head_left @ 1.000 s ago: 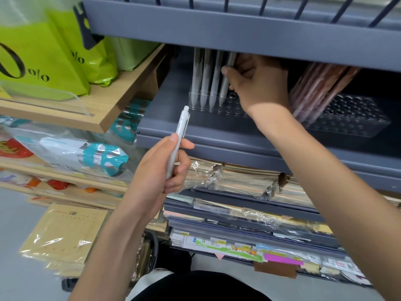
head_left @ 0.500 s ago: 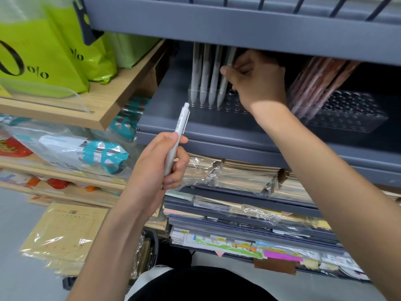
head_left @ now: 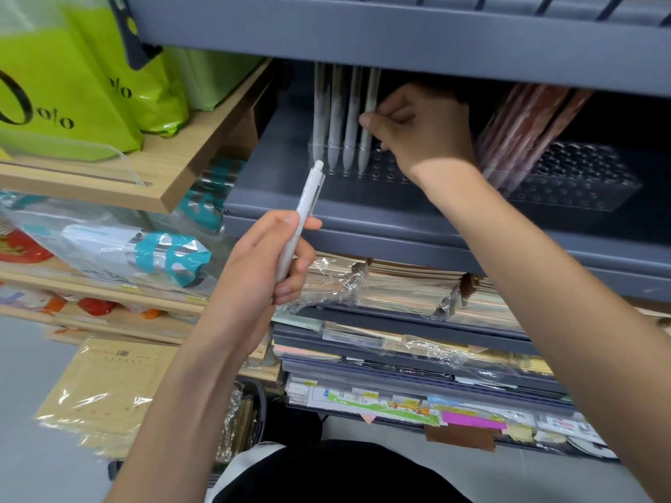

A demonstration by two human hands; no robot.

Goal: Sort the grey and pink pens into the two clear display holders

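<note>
Several grey pens (head_left: 336, 114) stand upright in the left clear holder (head_left: 385, 168) on the grey shelf. My right hand (head_left: 417, 132) reaches in under the upper shelf and pinches the rightmost standing grey pen (head_left: 368, 114) between thumb and fingers. My left hand (head_left: 261, 270) is below the shelf's front edge, holding one loose grey pen (head_left: 303, 216) with its click end pointing up. At the right, the second clear holder (head_left: 581, 179) carries a leaning bunch of pink pens (head_left: 526, 128) at its left end; most of its holes are bare.
The upper grey shelf (head_left: 399, 38) hangs low over the holders. Green bags (head_left: 72, 85) sit on a wooden shelf at left. Wrapped notebooks (head_left: 399, 285) and paper stacks fill the trays below. Packaged goods lie on the lower left shelves.
My right hand has slid a little lower on the rightmost grey pen, which now stands straighter in the holder. My left hand with the loose pen has barely moved.
</note>
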